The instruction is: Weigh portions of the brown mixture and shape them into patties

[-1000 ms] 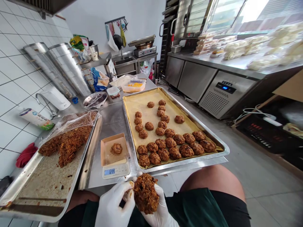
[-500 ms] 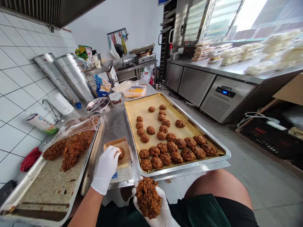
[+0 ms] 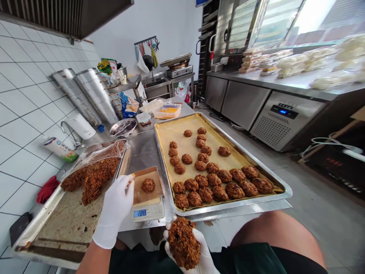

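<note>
My left hand [image 3: 116, 203], in a white glove with brown smears at the fingertips, hovers at the left edge of a small cardboard tray [image 3: 137, 195]. Its thumb and forefinger are slightly apart, with nothing clearly held. A brown ball of mixture [image 3: 148, 185] lies in that tray, which rests on a digital scale [image 3: 154, 211] with a lit display. Low in front of me, my gloved right hand [image 3: 203, 247] is wrapped around a large lump of the same coarse mixture [image 3: 184, 243].
On the right, a lined baking tray [image 3: 211, 127] carries many shaped balls. To the left, a metal tray [image 3: 65, 224] holds a mound of mixture [image 3: 97, 179] partly under plastic film. A plastic container [image 3: 168, 111] and a film-covered bowl [image 3: 123, 127] stand behind.
My left hand has drawn back leftward from the ball in the small tray, leaving the ball in full sight. My right hand still holds the lump. The view has turned slightly left.
</note>
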